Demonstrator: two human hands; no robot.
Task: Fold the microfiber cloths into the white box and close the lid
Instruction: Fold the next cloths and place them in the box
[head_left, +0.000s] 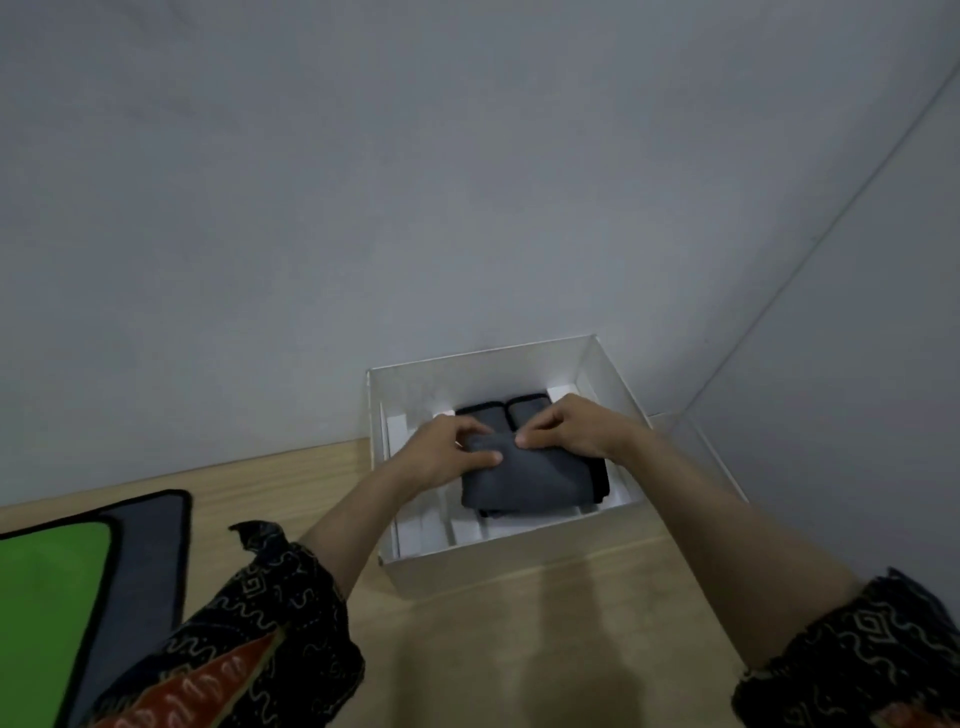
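A plain grey wall (415, 182) filled most of the view, meeting a second wall at a corner on the right. Below it ran the desk (519, 649), smooth pale wood with a faint grain, its far edge tight against the wall. On the desk's left side lay a flat grey mat (148, 556) with a dark border and rounded corners, and on top of it a bright green cloth (47, 597), cut off by the frame's edge. The wood between the mat and the box was bare.

The white box (511, 564) stood open at the desk's back corner, touching the wall, a straight-sided rectangle with thin, smooth walls and white dividers or inserts visible along its floor. Inside, at the back, two dark folded cloths (501, 410) lay side by side. In front of them sat a grey folded cloth (524, 486), soft and matte, roughly square with rounded folds, resting over black fabric that showed at its right edge.

Both forearms reached into the box from dark patterned sleeves (270, 597). The left hand (444, 449) had its grip closed on the grey folded cloth's near-left top edge, thumb laid across the fabric. The right hand (569, 428) pinched the same edge just beside it, fingers curled narrow, the two hands almost touching. White gaps remained between the cloths and the box's side walls.
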